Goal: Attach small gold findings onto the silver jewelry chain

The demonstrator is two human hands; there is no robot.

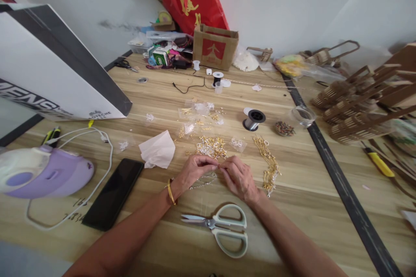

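My left hand (194,171) and my right hand (238,177) meet fingertip to fingertip over the wooden table (312,190), both pinched on a thin silver chain (204,181) that hangs in a loop below them. A gold bangle sits on my left wrist. Just beyond my fingers lies a heap of small gold and silver findings (211,146). A pile of gold chains (269,165) lies right of my right hand. Pale green scissors (224,227) lie shut between my forearms.
A black phone (113,192), a crumpled tissue (158,150) and a purple device (42,172) with a white cable lie left. A wire spool (254,119), a bead dish (284,128), a glass jar (303,115) and wooden baskets (357,99) are right. Bags and clutter line the far edge.
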